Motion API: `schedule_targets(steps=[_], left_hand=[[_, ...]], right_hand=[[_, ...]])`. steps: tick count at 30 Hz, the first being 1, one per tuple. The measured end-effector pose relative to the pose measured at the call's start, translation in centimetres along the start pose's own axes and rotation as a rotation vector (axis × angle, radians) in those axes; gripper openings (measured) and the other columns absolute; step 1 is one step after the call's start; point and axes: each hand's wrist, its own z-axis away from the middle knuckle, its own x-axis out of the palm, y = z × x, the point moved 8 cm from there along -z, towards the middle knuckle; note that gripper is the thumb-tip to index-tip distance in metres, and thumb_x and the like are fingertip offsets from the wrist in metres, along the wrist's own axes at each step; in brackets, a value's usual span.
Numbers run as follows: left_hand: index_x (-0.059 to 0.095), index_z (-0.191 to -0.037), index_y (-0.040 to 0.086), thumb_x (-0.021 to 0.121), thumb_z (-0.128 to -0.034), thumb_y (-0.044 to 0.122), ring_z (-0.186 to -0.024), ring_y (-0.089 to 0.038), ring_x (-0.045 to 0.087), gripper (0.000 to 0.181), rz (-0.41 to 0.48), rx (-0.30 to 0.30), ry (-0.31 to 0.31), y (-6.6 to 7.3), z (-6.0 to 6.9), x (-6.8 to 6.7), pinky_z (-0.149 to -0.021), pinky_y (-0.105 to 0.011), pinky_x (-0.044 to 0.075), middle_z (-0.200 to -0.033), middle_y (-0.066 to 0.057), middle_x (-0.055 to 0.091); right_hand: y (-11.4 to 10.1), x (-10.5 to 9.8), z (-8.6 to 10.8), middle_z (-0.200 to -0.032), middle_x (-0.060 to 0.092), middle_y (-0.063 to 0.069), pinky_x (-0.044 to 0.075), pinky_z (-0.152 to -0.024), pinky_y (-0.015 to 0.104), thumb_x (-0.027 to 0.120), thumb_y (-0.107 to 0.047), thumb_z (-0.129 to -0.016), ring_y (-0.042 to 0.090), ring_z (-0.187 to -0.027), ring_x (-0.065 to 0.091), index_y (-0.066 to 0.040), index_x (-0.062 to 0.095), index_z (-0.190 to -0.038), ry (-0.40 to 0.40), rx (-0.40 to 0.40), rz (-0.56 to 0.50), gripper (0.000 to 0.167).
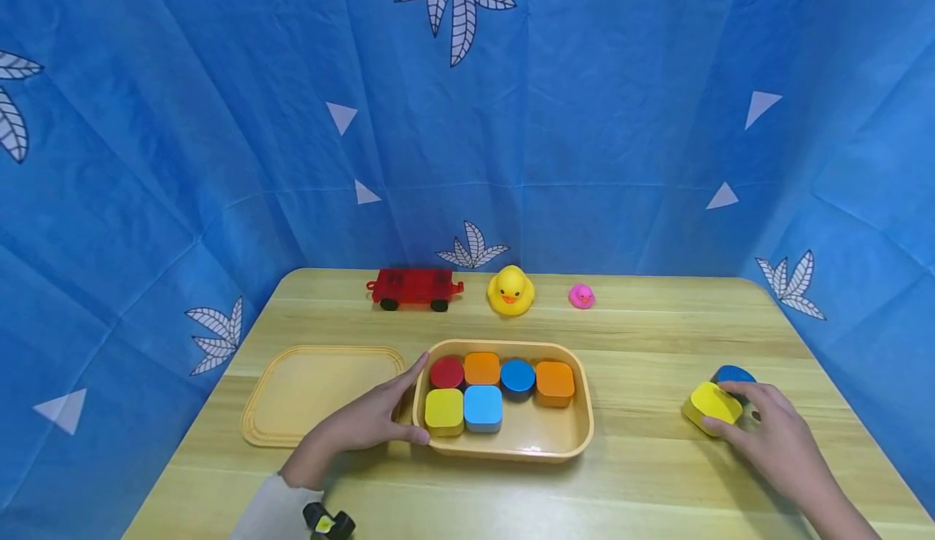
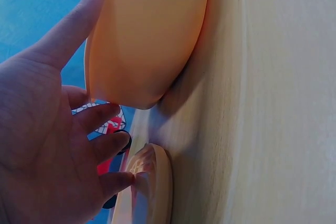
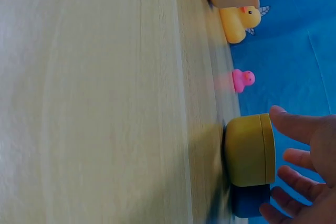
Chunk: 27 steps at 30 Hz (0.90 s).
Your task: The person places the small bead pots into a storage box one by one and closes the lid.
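Observation:
My left hand (image 1: 372, 414) rests at the left end of a pale orange box (image 1: 511, 452), thumb and fingers spread along its end wall (image 2: 142, 45). Inside the box are a red round block (image 1: 447, 373), two orange blocks (image 1: 555, 382), a blue round block (image 1: 518, 378), a yellow block (image 1: 444, 410) and a light blue block (image 1: 483, 407). On the right, my right hand (image 1: 777, 434) is at another yellow rounded-square block (image 1: 712, 406), thumb at its edge, other fingers loosely spread. A dark blue block (image 3: 249, 200) stands beside it, partly hidden.
A pale orange lid (image 1: 321, 394) lies left of the box. Along the back stand a red toy wagon (image 1: 415, 288), a yellow duck (image 1: 510, 292) and a small pink duck (image 1: 582, 296). A blue patterned cloth (image 1: 584, 118) hangs around the table (image 1: 628, 491).

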Motion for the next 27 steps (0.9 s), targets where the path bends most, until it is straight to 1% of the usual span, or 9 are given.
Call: schedule_targets(steps=[2,5,7,9,14,17,21,25,27], left_hand=[[0.003,-0.168,0.028,0.080,-0.0860,0.053,-0.156,-0.037,0.023,0.115,0.001,0.002,0.001,0.0,0.0,0.0,-0.122,-0.059,0.028,-0.173,-0.006,0.014],[0.002,-0.168,0.028,0.080,-0.0860,0.052,-0.156,-0.037,0.022,0.115,0.003,0.003,0.003,0.0,0.0,0.0,-0.122,-0.059,0.027,-0.173,-0.006,0.013],[0.002,-0.168,0.029,0.081,-0.0855,0.052,-0.157,-0.036,0.022,0.116,0.006,-0.003,0.005,0.0,0.0,0.0,-0.122,-0.058,0.027,-0.173,-0.004,0.013],[0.002,-0.167,0.031,0.081,-0.0852,0.051,-0.157,-0.035,0.022,0.116,0.008,-0.009,0.006,0.0,0.0,0.0,-0.122,-0.058,0.027,-0.173,-0.003,0.013],[0.003,-0.167,0.032,0.082,-0.0849,0.051,-0.157,-0.033,0.022,0.116,0.013,-0.021,0.006,-0.1,0.0,0.0,-0.122,-0.057,0.027,-0.173,-0.002,0.014],[0.003,-0.168,0.031,0.081,-0.0849,0.052,-0.157,-0.034,0.023,0.116,0.010,-0.025,0.007,-0.1,0.0,0.0,-0.122,-0.058,0.028,-0.173,-0.003,0.014],[0.004,-0.168,0.029,0.080,-0.0852,0.053,-0.156,-0.036,0.023,0.115,0.004,-0.024,0.007,-0.1,-0.1,0.0,-0.121,-0.058,0.029,-0.173,-0.004,0.015],[0.004,-0.168,0.027,0.080,-0.0854,0.054,-0.156,-0.036,0.023,0.115,0.002,-0.018,0.005,-0.1,-0.1,0.0,-0.121,-0.058,0.029,-0.173,-0.005,0.015],[0.004,-0.168,0.027,0.080,-0.0853,0.054,-0.156,-0.036,0.023,0.115,0.003,-0.014,0.004,-0.1,-0.1,0.0,-0.121,-0.058,0.029,-0.173,-0.006,0.015]], right_hand=[[0.0,0.0,0.0,-0.121,0.059,0.029,0.048,-0.071,0.044,0.088,-0.037,-0.082,0.038,-0.095,0.058,0.002,0.062,-0.131,0.004,-0.007,0.010,0.067],[0.0,0.1,0.1,-0.121,0.060,0.031,0.051,-0.075,0.054,0.089,-0.035,-0.082,0.043,-0.099,0.058,0.005,0.062,-0.130,0.007,-0.028,0.018,0.067],[-0.1,0.2,0.1,-0.120,0.060,0.031,0.050,-0.078,0.060,0.089,-0.032,-0.081,0.046,-0.102,0.057,0.007,0.062,-0.129,0.009,-0.043,0.021,0.067],[-0.2,0.3,0.2,-0.120,0.060,0.032,0.050,-0.081,0.063,0.090,-0.029,-0.080,0.048,-0.104,0.057,0.008,0.062,-0.129,0.011,-0.052,0.023,0.067],[-0.3,0.5,0.3,-0.119,0.058,0.030,0.051,-0.081,0.062,0.091,-0.022,-0.078,0.045,-0.103,0.058,0.007,0.062,-0.128,-0.010,-0.036,0.017,0.065],[-0.2,0.8,0.1,-0.121,0.056,0.030,0.051,-0.083,0.063,0.090,-0.020,-0.078,0.046,-0.105,0.056,0.007,0.060,-0.130,-0.054,-0.005,0.007,0.066],[0.0,1.1,-0.1,-0.128,0.053,0.035,0.050,-0.086,0.067,0.088,-0.024,-0.082,0.049,-0.110,0.054,0.007,0.056,-0.136,-0.117,0.032,0.002,0.070],[-0.2,1.1,-0.1,-0.134,0.054,0.037,0.050,-0.087,0.065,0.088,-0.026,-0.082,0.050,-0.113,0.055,0.007,0.055,-0.138,-0.137,0.020,-0.006,0.072],[-0.6,1.0,-0.1,-0.134,0.056,0.035,0.052,-0.085,0.059,0.089,-0.025,-0.081,0.047,-0.112,0.056,0.006,0.056,-0.137,-0.127,-0.004,-0.007,0.071]])
